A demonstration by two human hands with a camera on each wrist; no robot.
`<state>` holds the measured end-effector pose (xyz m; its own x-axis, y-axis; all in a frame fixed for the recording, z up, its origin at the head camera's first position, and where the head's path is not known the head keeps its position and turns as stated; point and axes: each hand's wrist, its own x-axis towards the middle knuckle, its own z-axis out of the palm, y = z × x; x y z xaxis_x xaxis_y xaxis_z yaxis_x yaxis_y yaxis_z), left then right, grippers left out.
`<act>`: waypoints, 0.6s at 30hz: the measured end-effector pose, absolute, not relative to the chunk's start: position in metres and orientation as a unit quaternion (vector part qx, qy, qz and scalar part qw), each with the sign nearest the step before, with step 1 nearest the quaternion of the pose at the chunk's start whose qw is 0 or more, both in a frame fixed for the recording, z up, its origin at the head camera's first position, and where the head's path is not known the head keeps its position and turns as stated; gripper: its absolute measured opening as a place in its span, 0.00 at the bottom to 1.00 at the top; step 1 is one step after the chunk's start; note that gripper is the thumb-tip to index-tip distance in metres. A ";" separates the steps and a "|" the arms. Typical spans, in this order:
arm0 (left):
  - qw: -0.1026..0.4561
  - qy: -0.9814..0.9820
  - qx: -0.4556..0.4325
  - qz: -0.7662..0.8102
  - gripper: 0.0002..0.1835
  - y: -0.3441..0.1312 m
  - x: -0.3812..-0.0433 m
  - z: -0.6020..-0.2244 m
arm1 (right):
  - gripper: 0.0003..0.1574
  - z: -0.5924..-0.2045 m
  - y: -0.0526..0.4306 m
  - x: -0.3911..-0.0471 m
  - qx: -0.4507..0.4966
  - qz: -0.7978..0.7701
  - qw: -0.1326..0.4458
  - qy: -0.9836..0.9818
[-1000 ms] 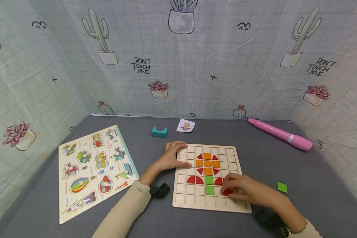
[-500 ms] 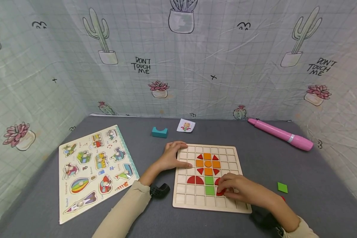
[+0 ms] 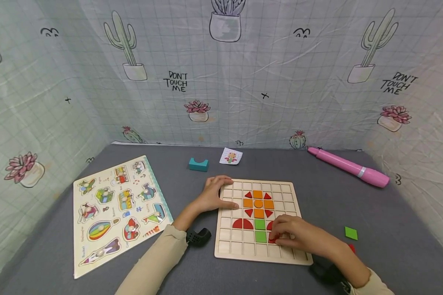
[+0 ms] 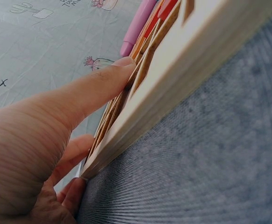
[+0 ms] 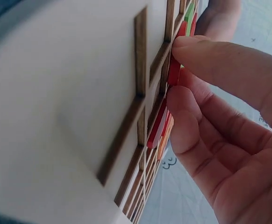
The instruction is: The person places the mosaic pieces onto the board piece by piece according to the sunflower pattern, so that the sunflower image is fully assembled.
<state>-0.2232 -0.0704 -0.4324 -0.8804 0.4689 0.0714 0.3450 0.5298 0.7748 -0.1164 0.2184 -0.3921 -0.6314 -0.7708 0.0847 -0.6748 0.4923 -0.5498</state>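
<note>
A wooden grid board lies on the grey table, with orange, red and green tiles in some of its cells. My left hand holds the board at its upper left side, the thumb lying over the grid and fingers at the edge. My right hand pinches a red tile between thumb and fingertips, over the cell right of the lower green tile. Fingers partly hide that tile and the red quarter-circle tile above it. Two red quarter-circle tiles sit left of the upper green tile.
Right of the board lie a loose green tile and a red piece partly behind my wrist. Behind stand a teal block, a pattern card and a pink pen-shaped object. A vehicle puzzle board lies left.
My right hand has shifted slightly left with the red tile, bringing it beside the lower green tile. A red piece by the right wrist has come into view. The left hand stays put.
</note>
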 end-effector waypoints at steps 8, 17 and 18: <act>0.070 0.871 0.236 0.425 0.40 -0.071 -0.223 -0.434 | 0.10 -0.394 0.217 -0.116 -0.424 -0.296 0.083 0.852; 0.068 0.870 0.239 0.426 0.39 -0.071 -0.224 -0.434 | 0.10 -0.391 0.219 -0.117 -0.405 -0.337 0.116 0.842; 0.068 0.870 0.240 0.426 0.39 -0.071 -0.224 -0.434 | 0.10 -0.390 0.220 -0.117 -0.404 -0.341 0.116 0.841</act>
